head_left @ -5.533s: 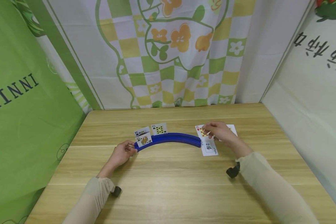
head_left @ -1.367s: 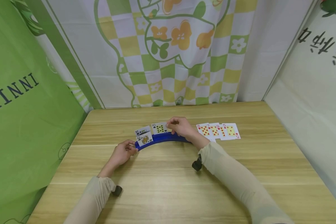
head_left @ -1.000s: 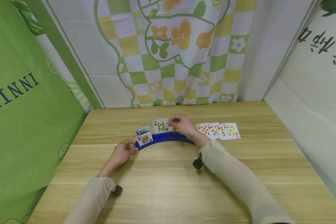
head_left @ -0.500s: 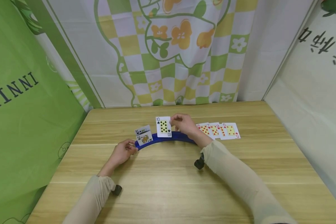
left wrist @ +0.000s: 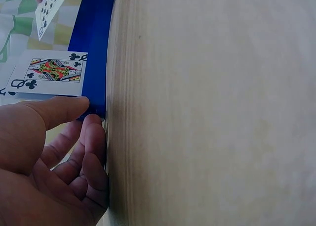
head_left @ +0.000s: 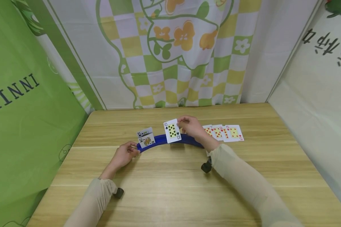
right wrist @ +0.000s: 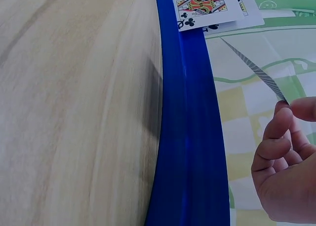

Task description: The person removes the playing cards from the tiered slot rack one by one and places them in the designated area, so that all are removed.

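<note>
My left hand (head_left: 126, 155) grips the left end of a blue curved card holder (head_left: 159, 138), thumb on top and fingers curled below in the left wrist view. Close to it, a queen of clubs (head_left: 146, 141) stands in the holder, with a king (head_left: 143, 131) behind it. Between thumb and fingers, my right hand (head_left: 194, 127) pinches a ten of spades (head_left: 172, 130) by its right edge, face toward me. The card is tilted and overlaps the middle of the holder in the head view. In the right wrist view, that card (right wrist: 256, 70) appears nearly edge-on, above the holder.
Several red-suit cards lie overlapping on the wooden table (head_left: 170, 189) at the right, including a seven (head_left: 217, 133) and a five of diamonds (head_left: 234, 132). My right hand and forearm partly cover the leftmost ones. A patterned curtain (head_left: 184, 63) hangs behind the table.
My right hand came from the cards at the right to the ten of spades, lifted it from the holder, and carried it slightly right. The left hand has stayed at the holder's end.
</note>
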A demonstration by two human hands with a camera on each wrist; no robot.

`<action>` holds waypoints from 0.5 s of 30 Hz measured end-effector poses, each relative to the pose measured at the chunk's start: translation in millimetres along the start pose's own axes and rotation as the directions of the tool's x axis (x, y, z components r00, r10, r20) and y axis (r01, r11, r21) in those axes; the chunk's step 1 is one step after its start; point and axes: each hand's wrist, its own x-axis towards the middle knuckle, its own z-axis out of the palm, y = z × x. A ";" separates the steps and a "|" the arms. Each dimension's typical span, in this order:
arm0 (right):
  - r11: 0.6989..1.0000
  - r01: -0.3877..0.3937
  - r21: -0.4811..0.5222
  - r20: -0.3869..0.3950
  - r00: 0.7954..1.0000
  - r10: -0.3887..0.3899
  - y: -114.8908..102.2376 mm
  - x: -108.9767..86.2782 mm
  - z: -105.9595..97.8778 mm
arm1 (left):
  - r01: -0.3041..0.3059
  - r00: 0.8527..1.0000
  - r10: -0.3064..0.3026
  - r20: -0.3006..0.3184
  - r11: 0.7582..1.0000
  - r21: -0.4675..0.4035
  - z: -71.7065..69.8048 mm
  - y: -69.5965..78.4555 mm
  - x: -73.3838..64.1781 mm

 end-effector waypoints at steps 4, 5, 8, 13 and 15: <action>1.000 -0.015 0.011 -0.007 1.000 0.015 -0.4 -3.1 -4.3 | -0.003 1.000 0.003 -0.002 1.000 0.001 0.1 1.0 -0.4; 1.000 -0.018 0.013 -0.010 1.000 0.018 -0.3 -3.8 -5.3 | -0.004 1.000 0.004 -0.002 1.000 0.000 0.1 1.2 -0.5; 1.000 -0.020 0.013 -0.015 1.000 0.020 1.1 -5.1 -8.9 | -0.004 1.000 0.004 -0.002 1.000 -0.001 0.0 1.8 -0.6; 0.999 -0.041 0.015 -0.018 0.999 0.041 2.1 -10.6 -15.8 | -0.004 1.000 0.004 -0.005 1.000 0.000 0.3 1.7 -0.4; 0.998 -0.052 0.019 -0.022 0.998 0.053 2.2 -13.4 -18.5 | -0.004 1.000 0.004 -0.007 1.000 -0.001 0.3 1.8 -0.5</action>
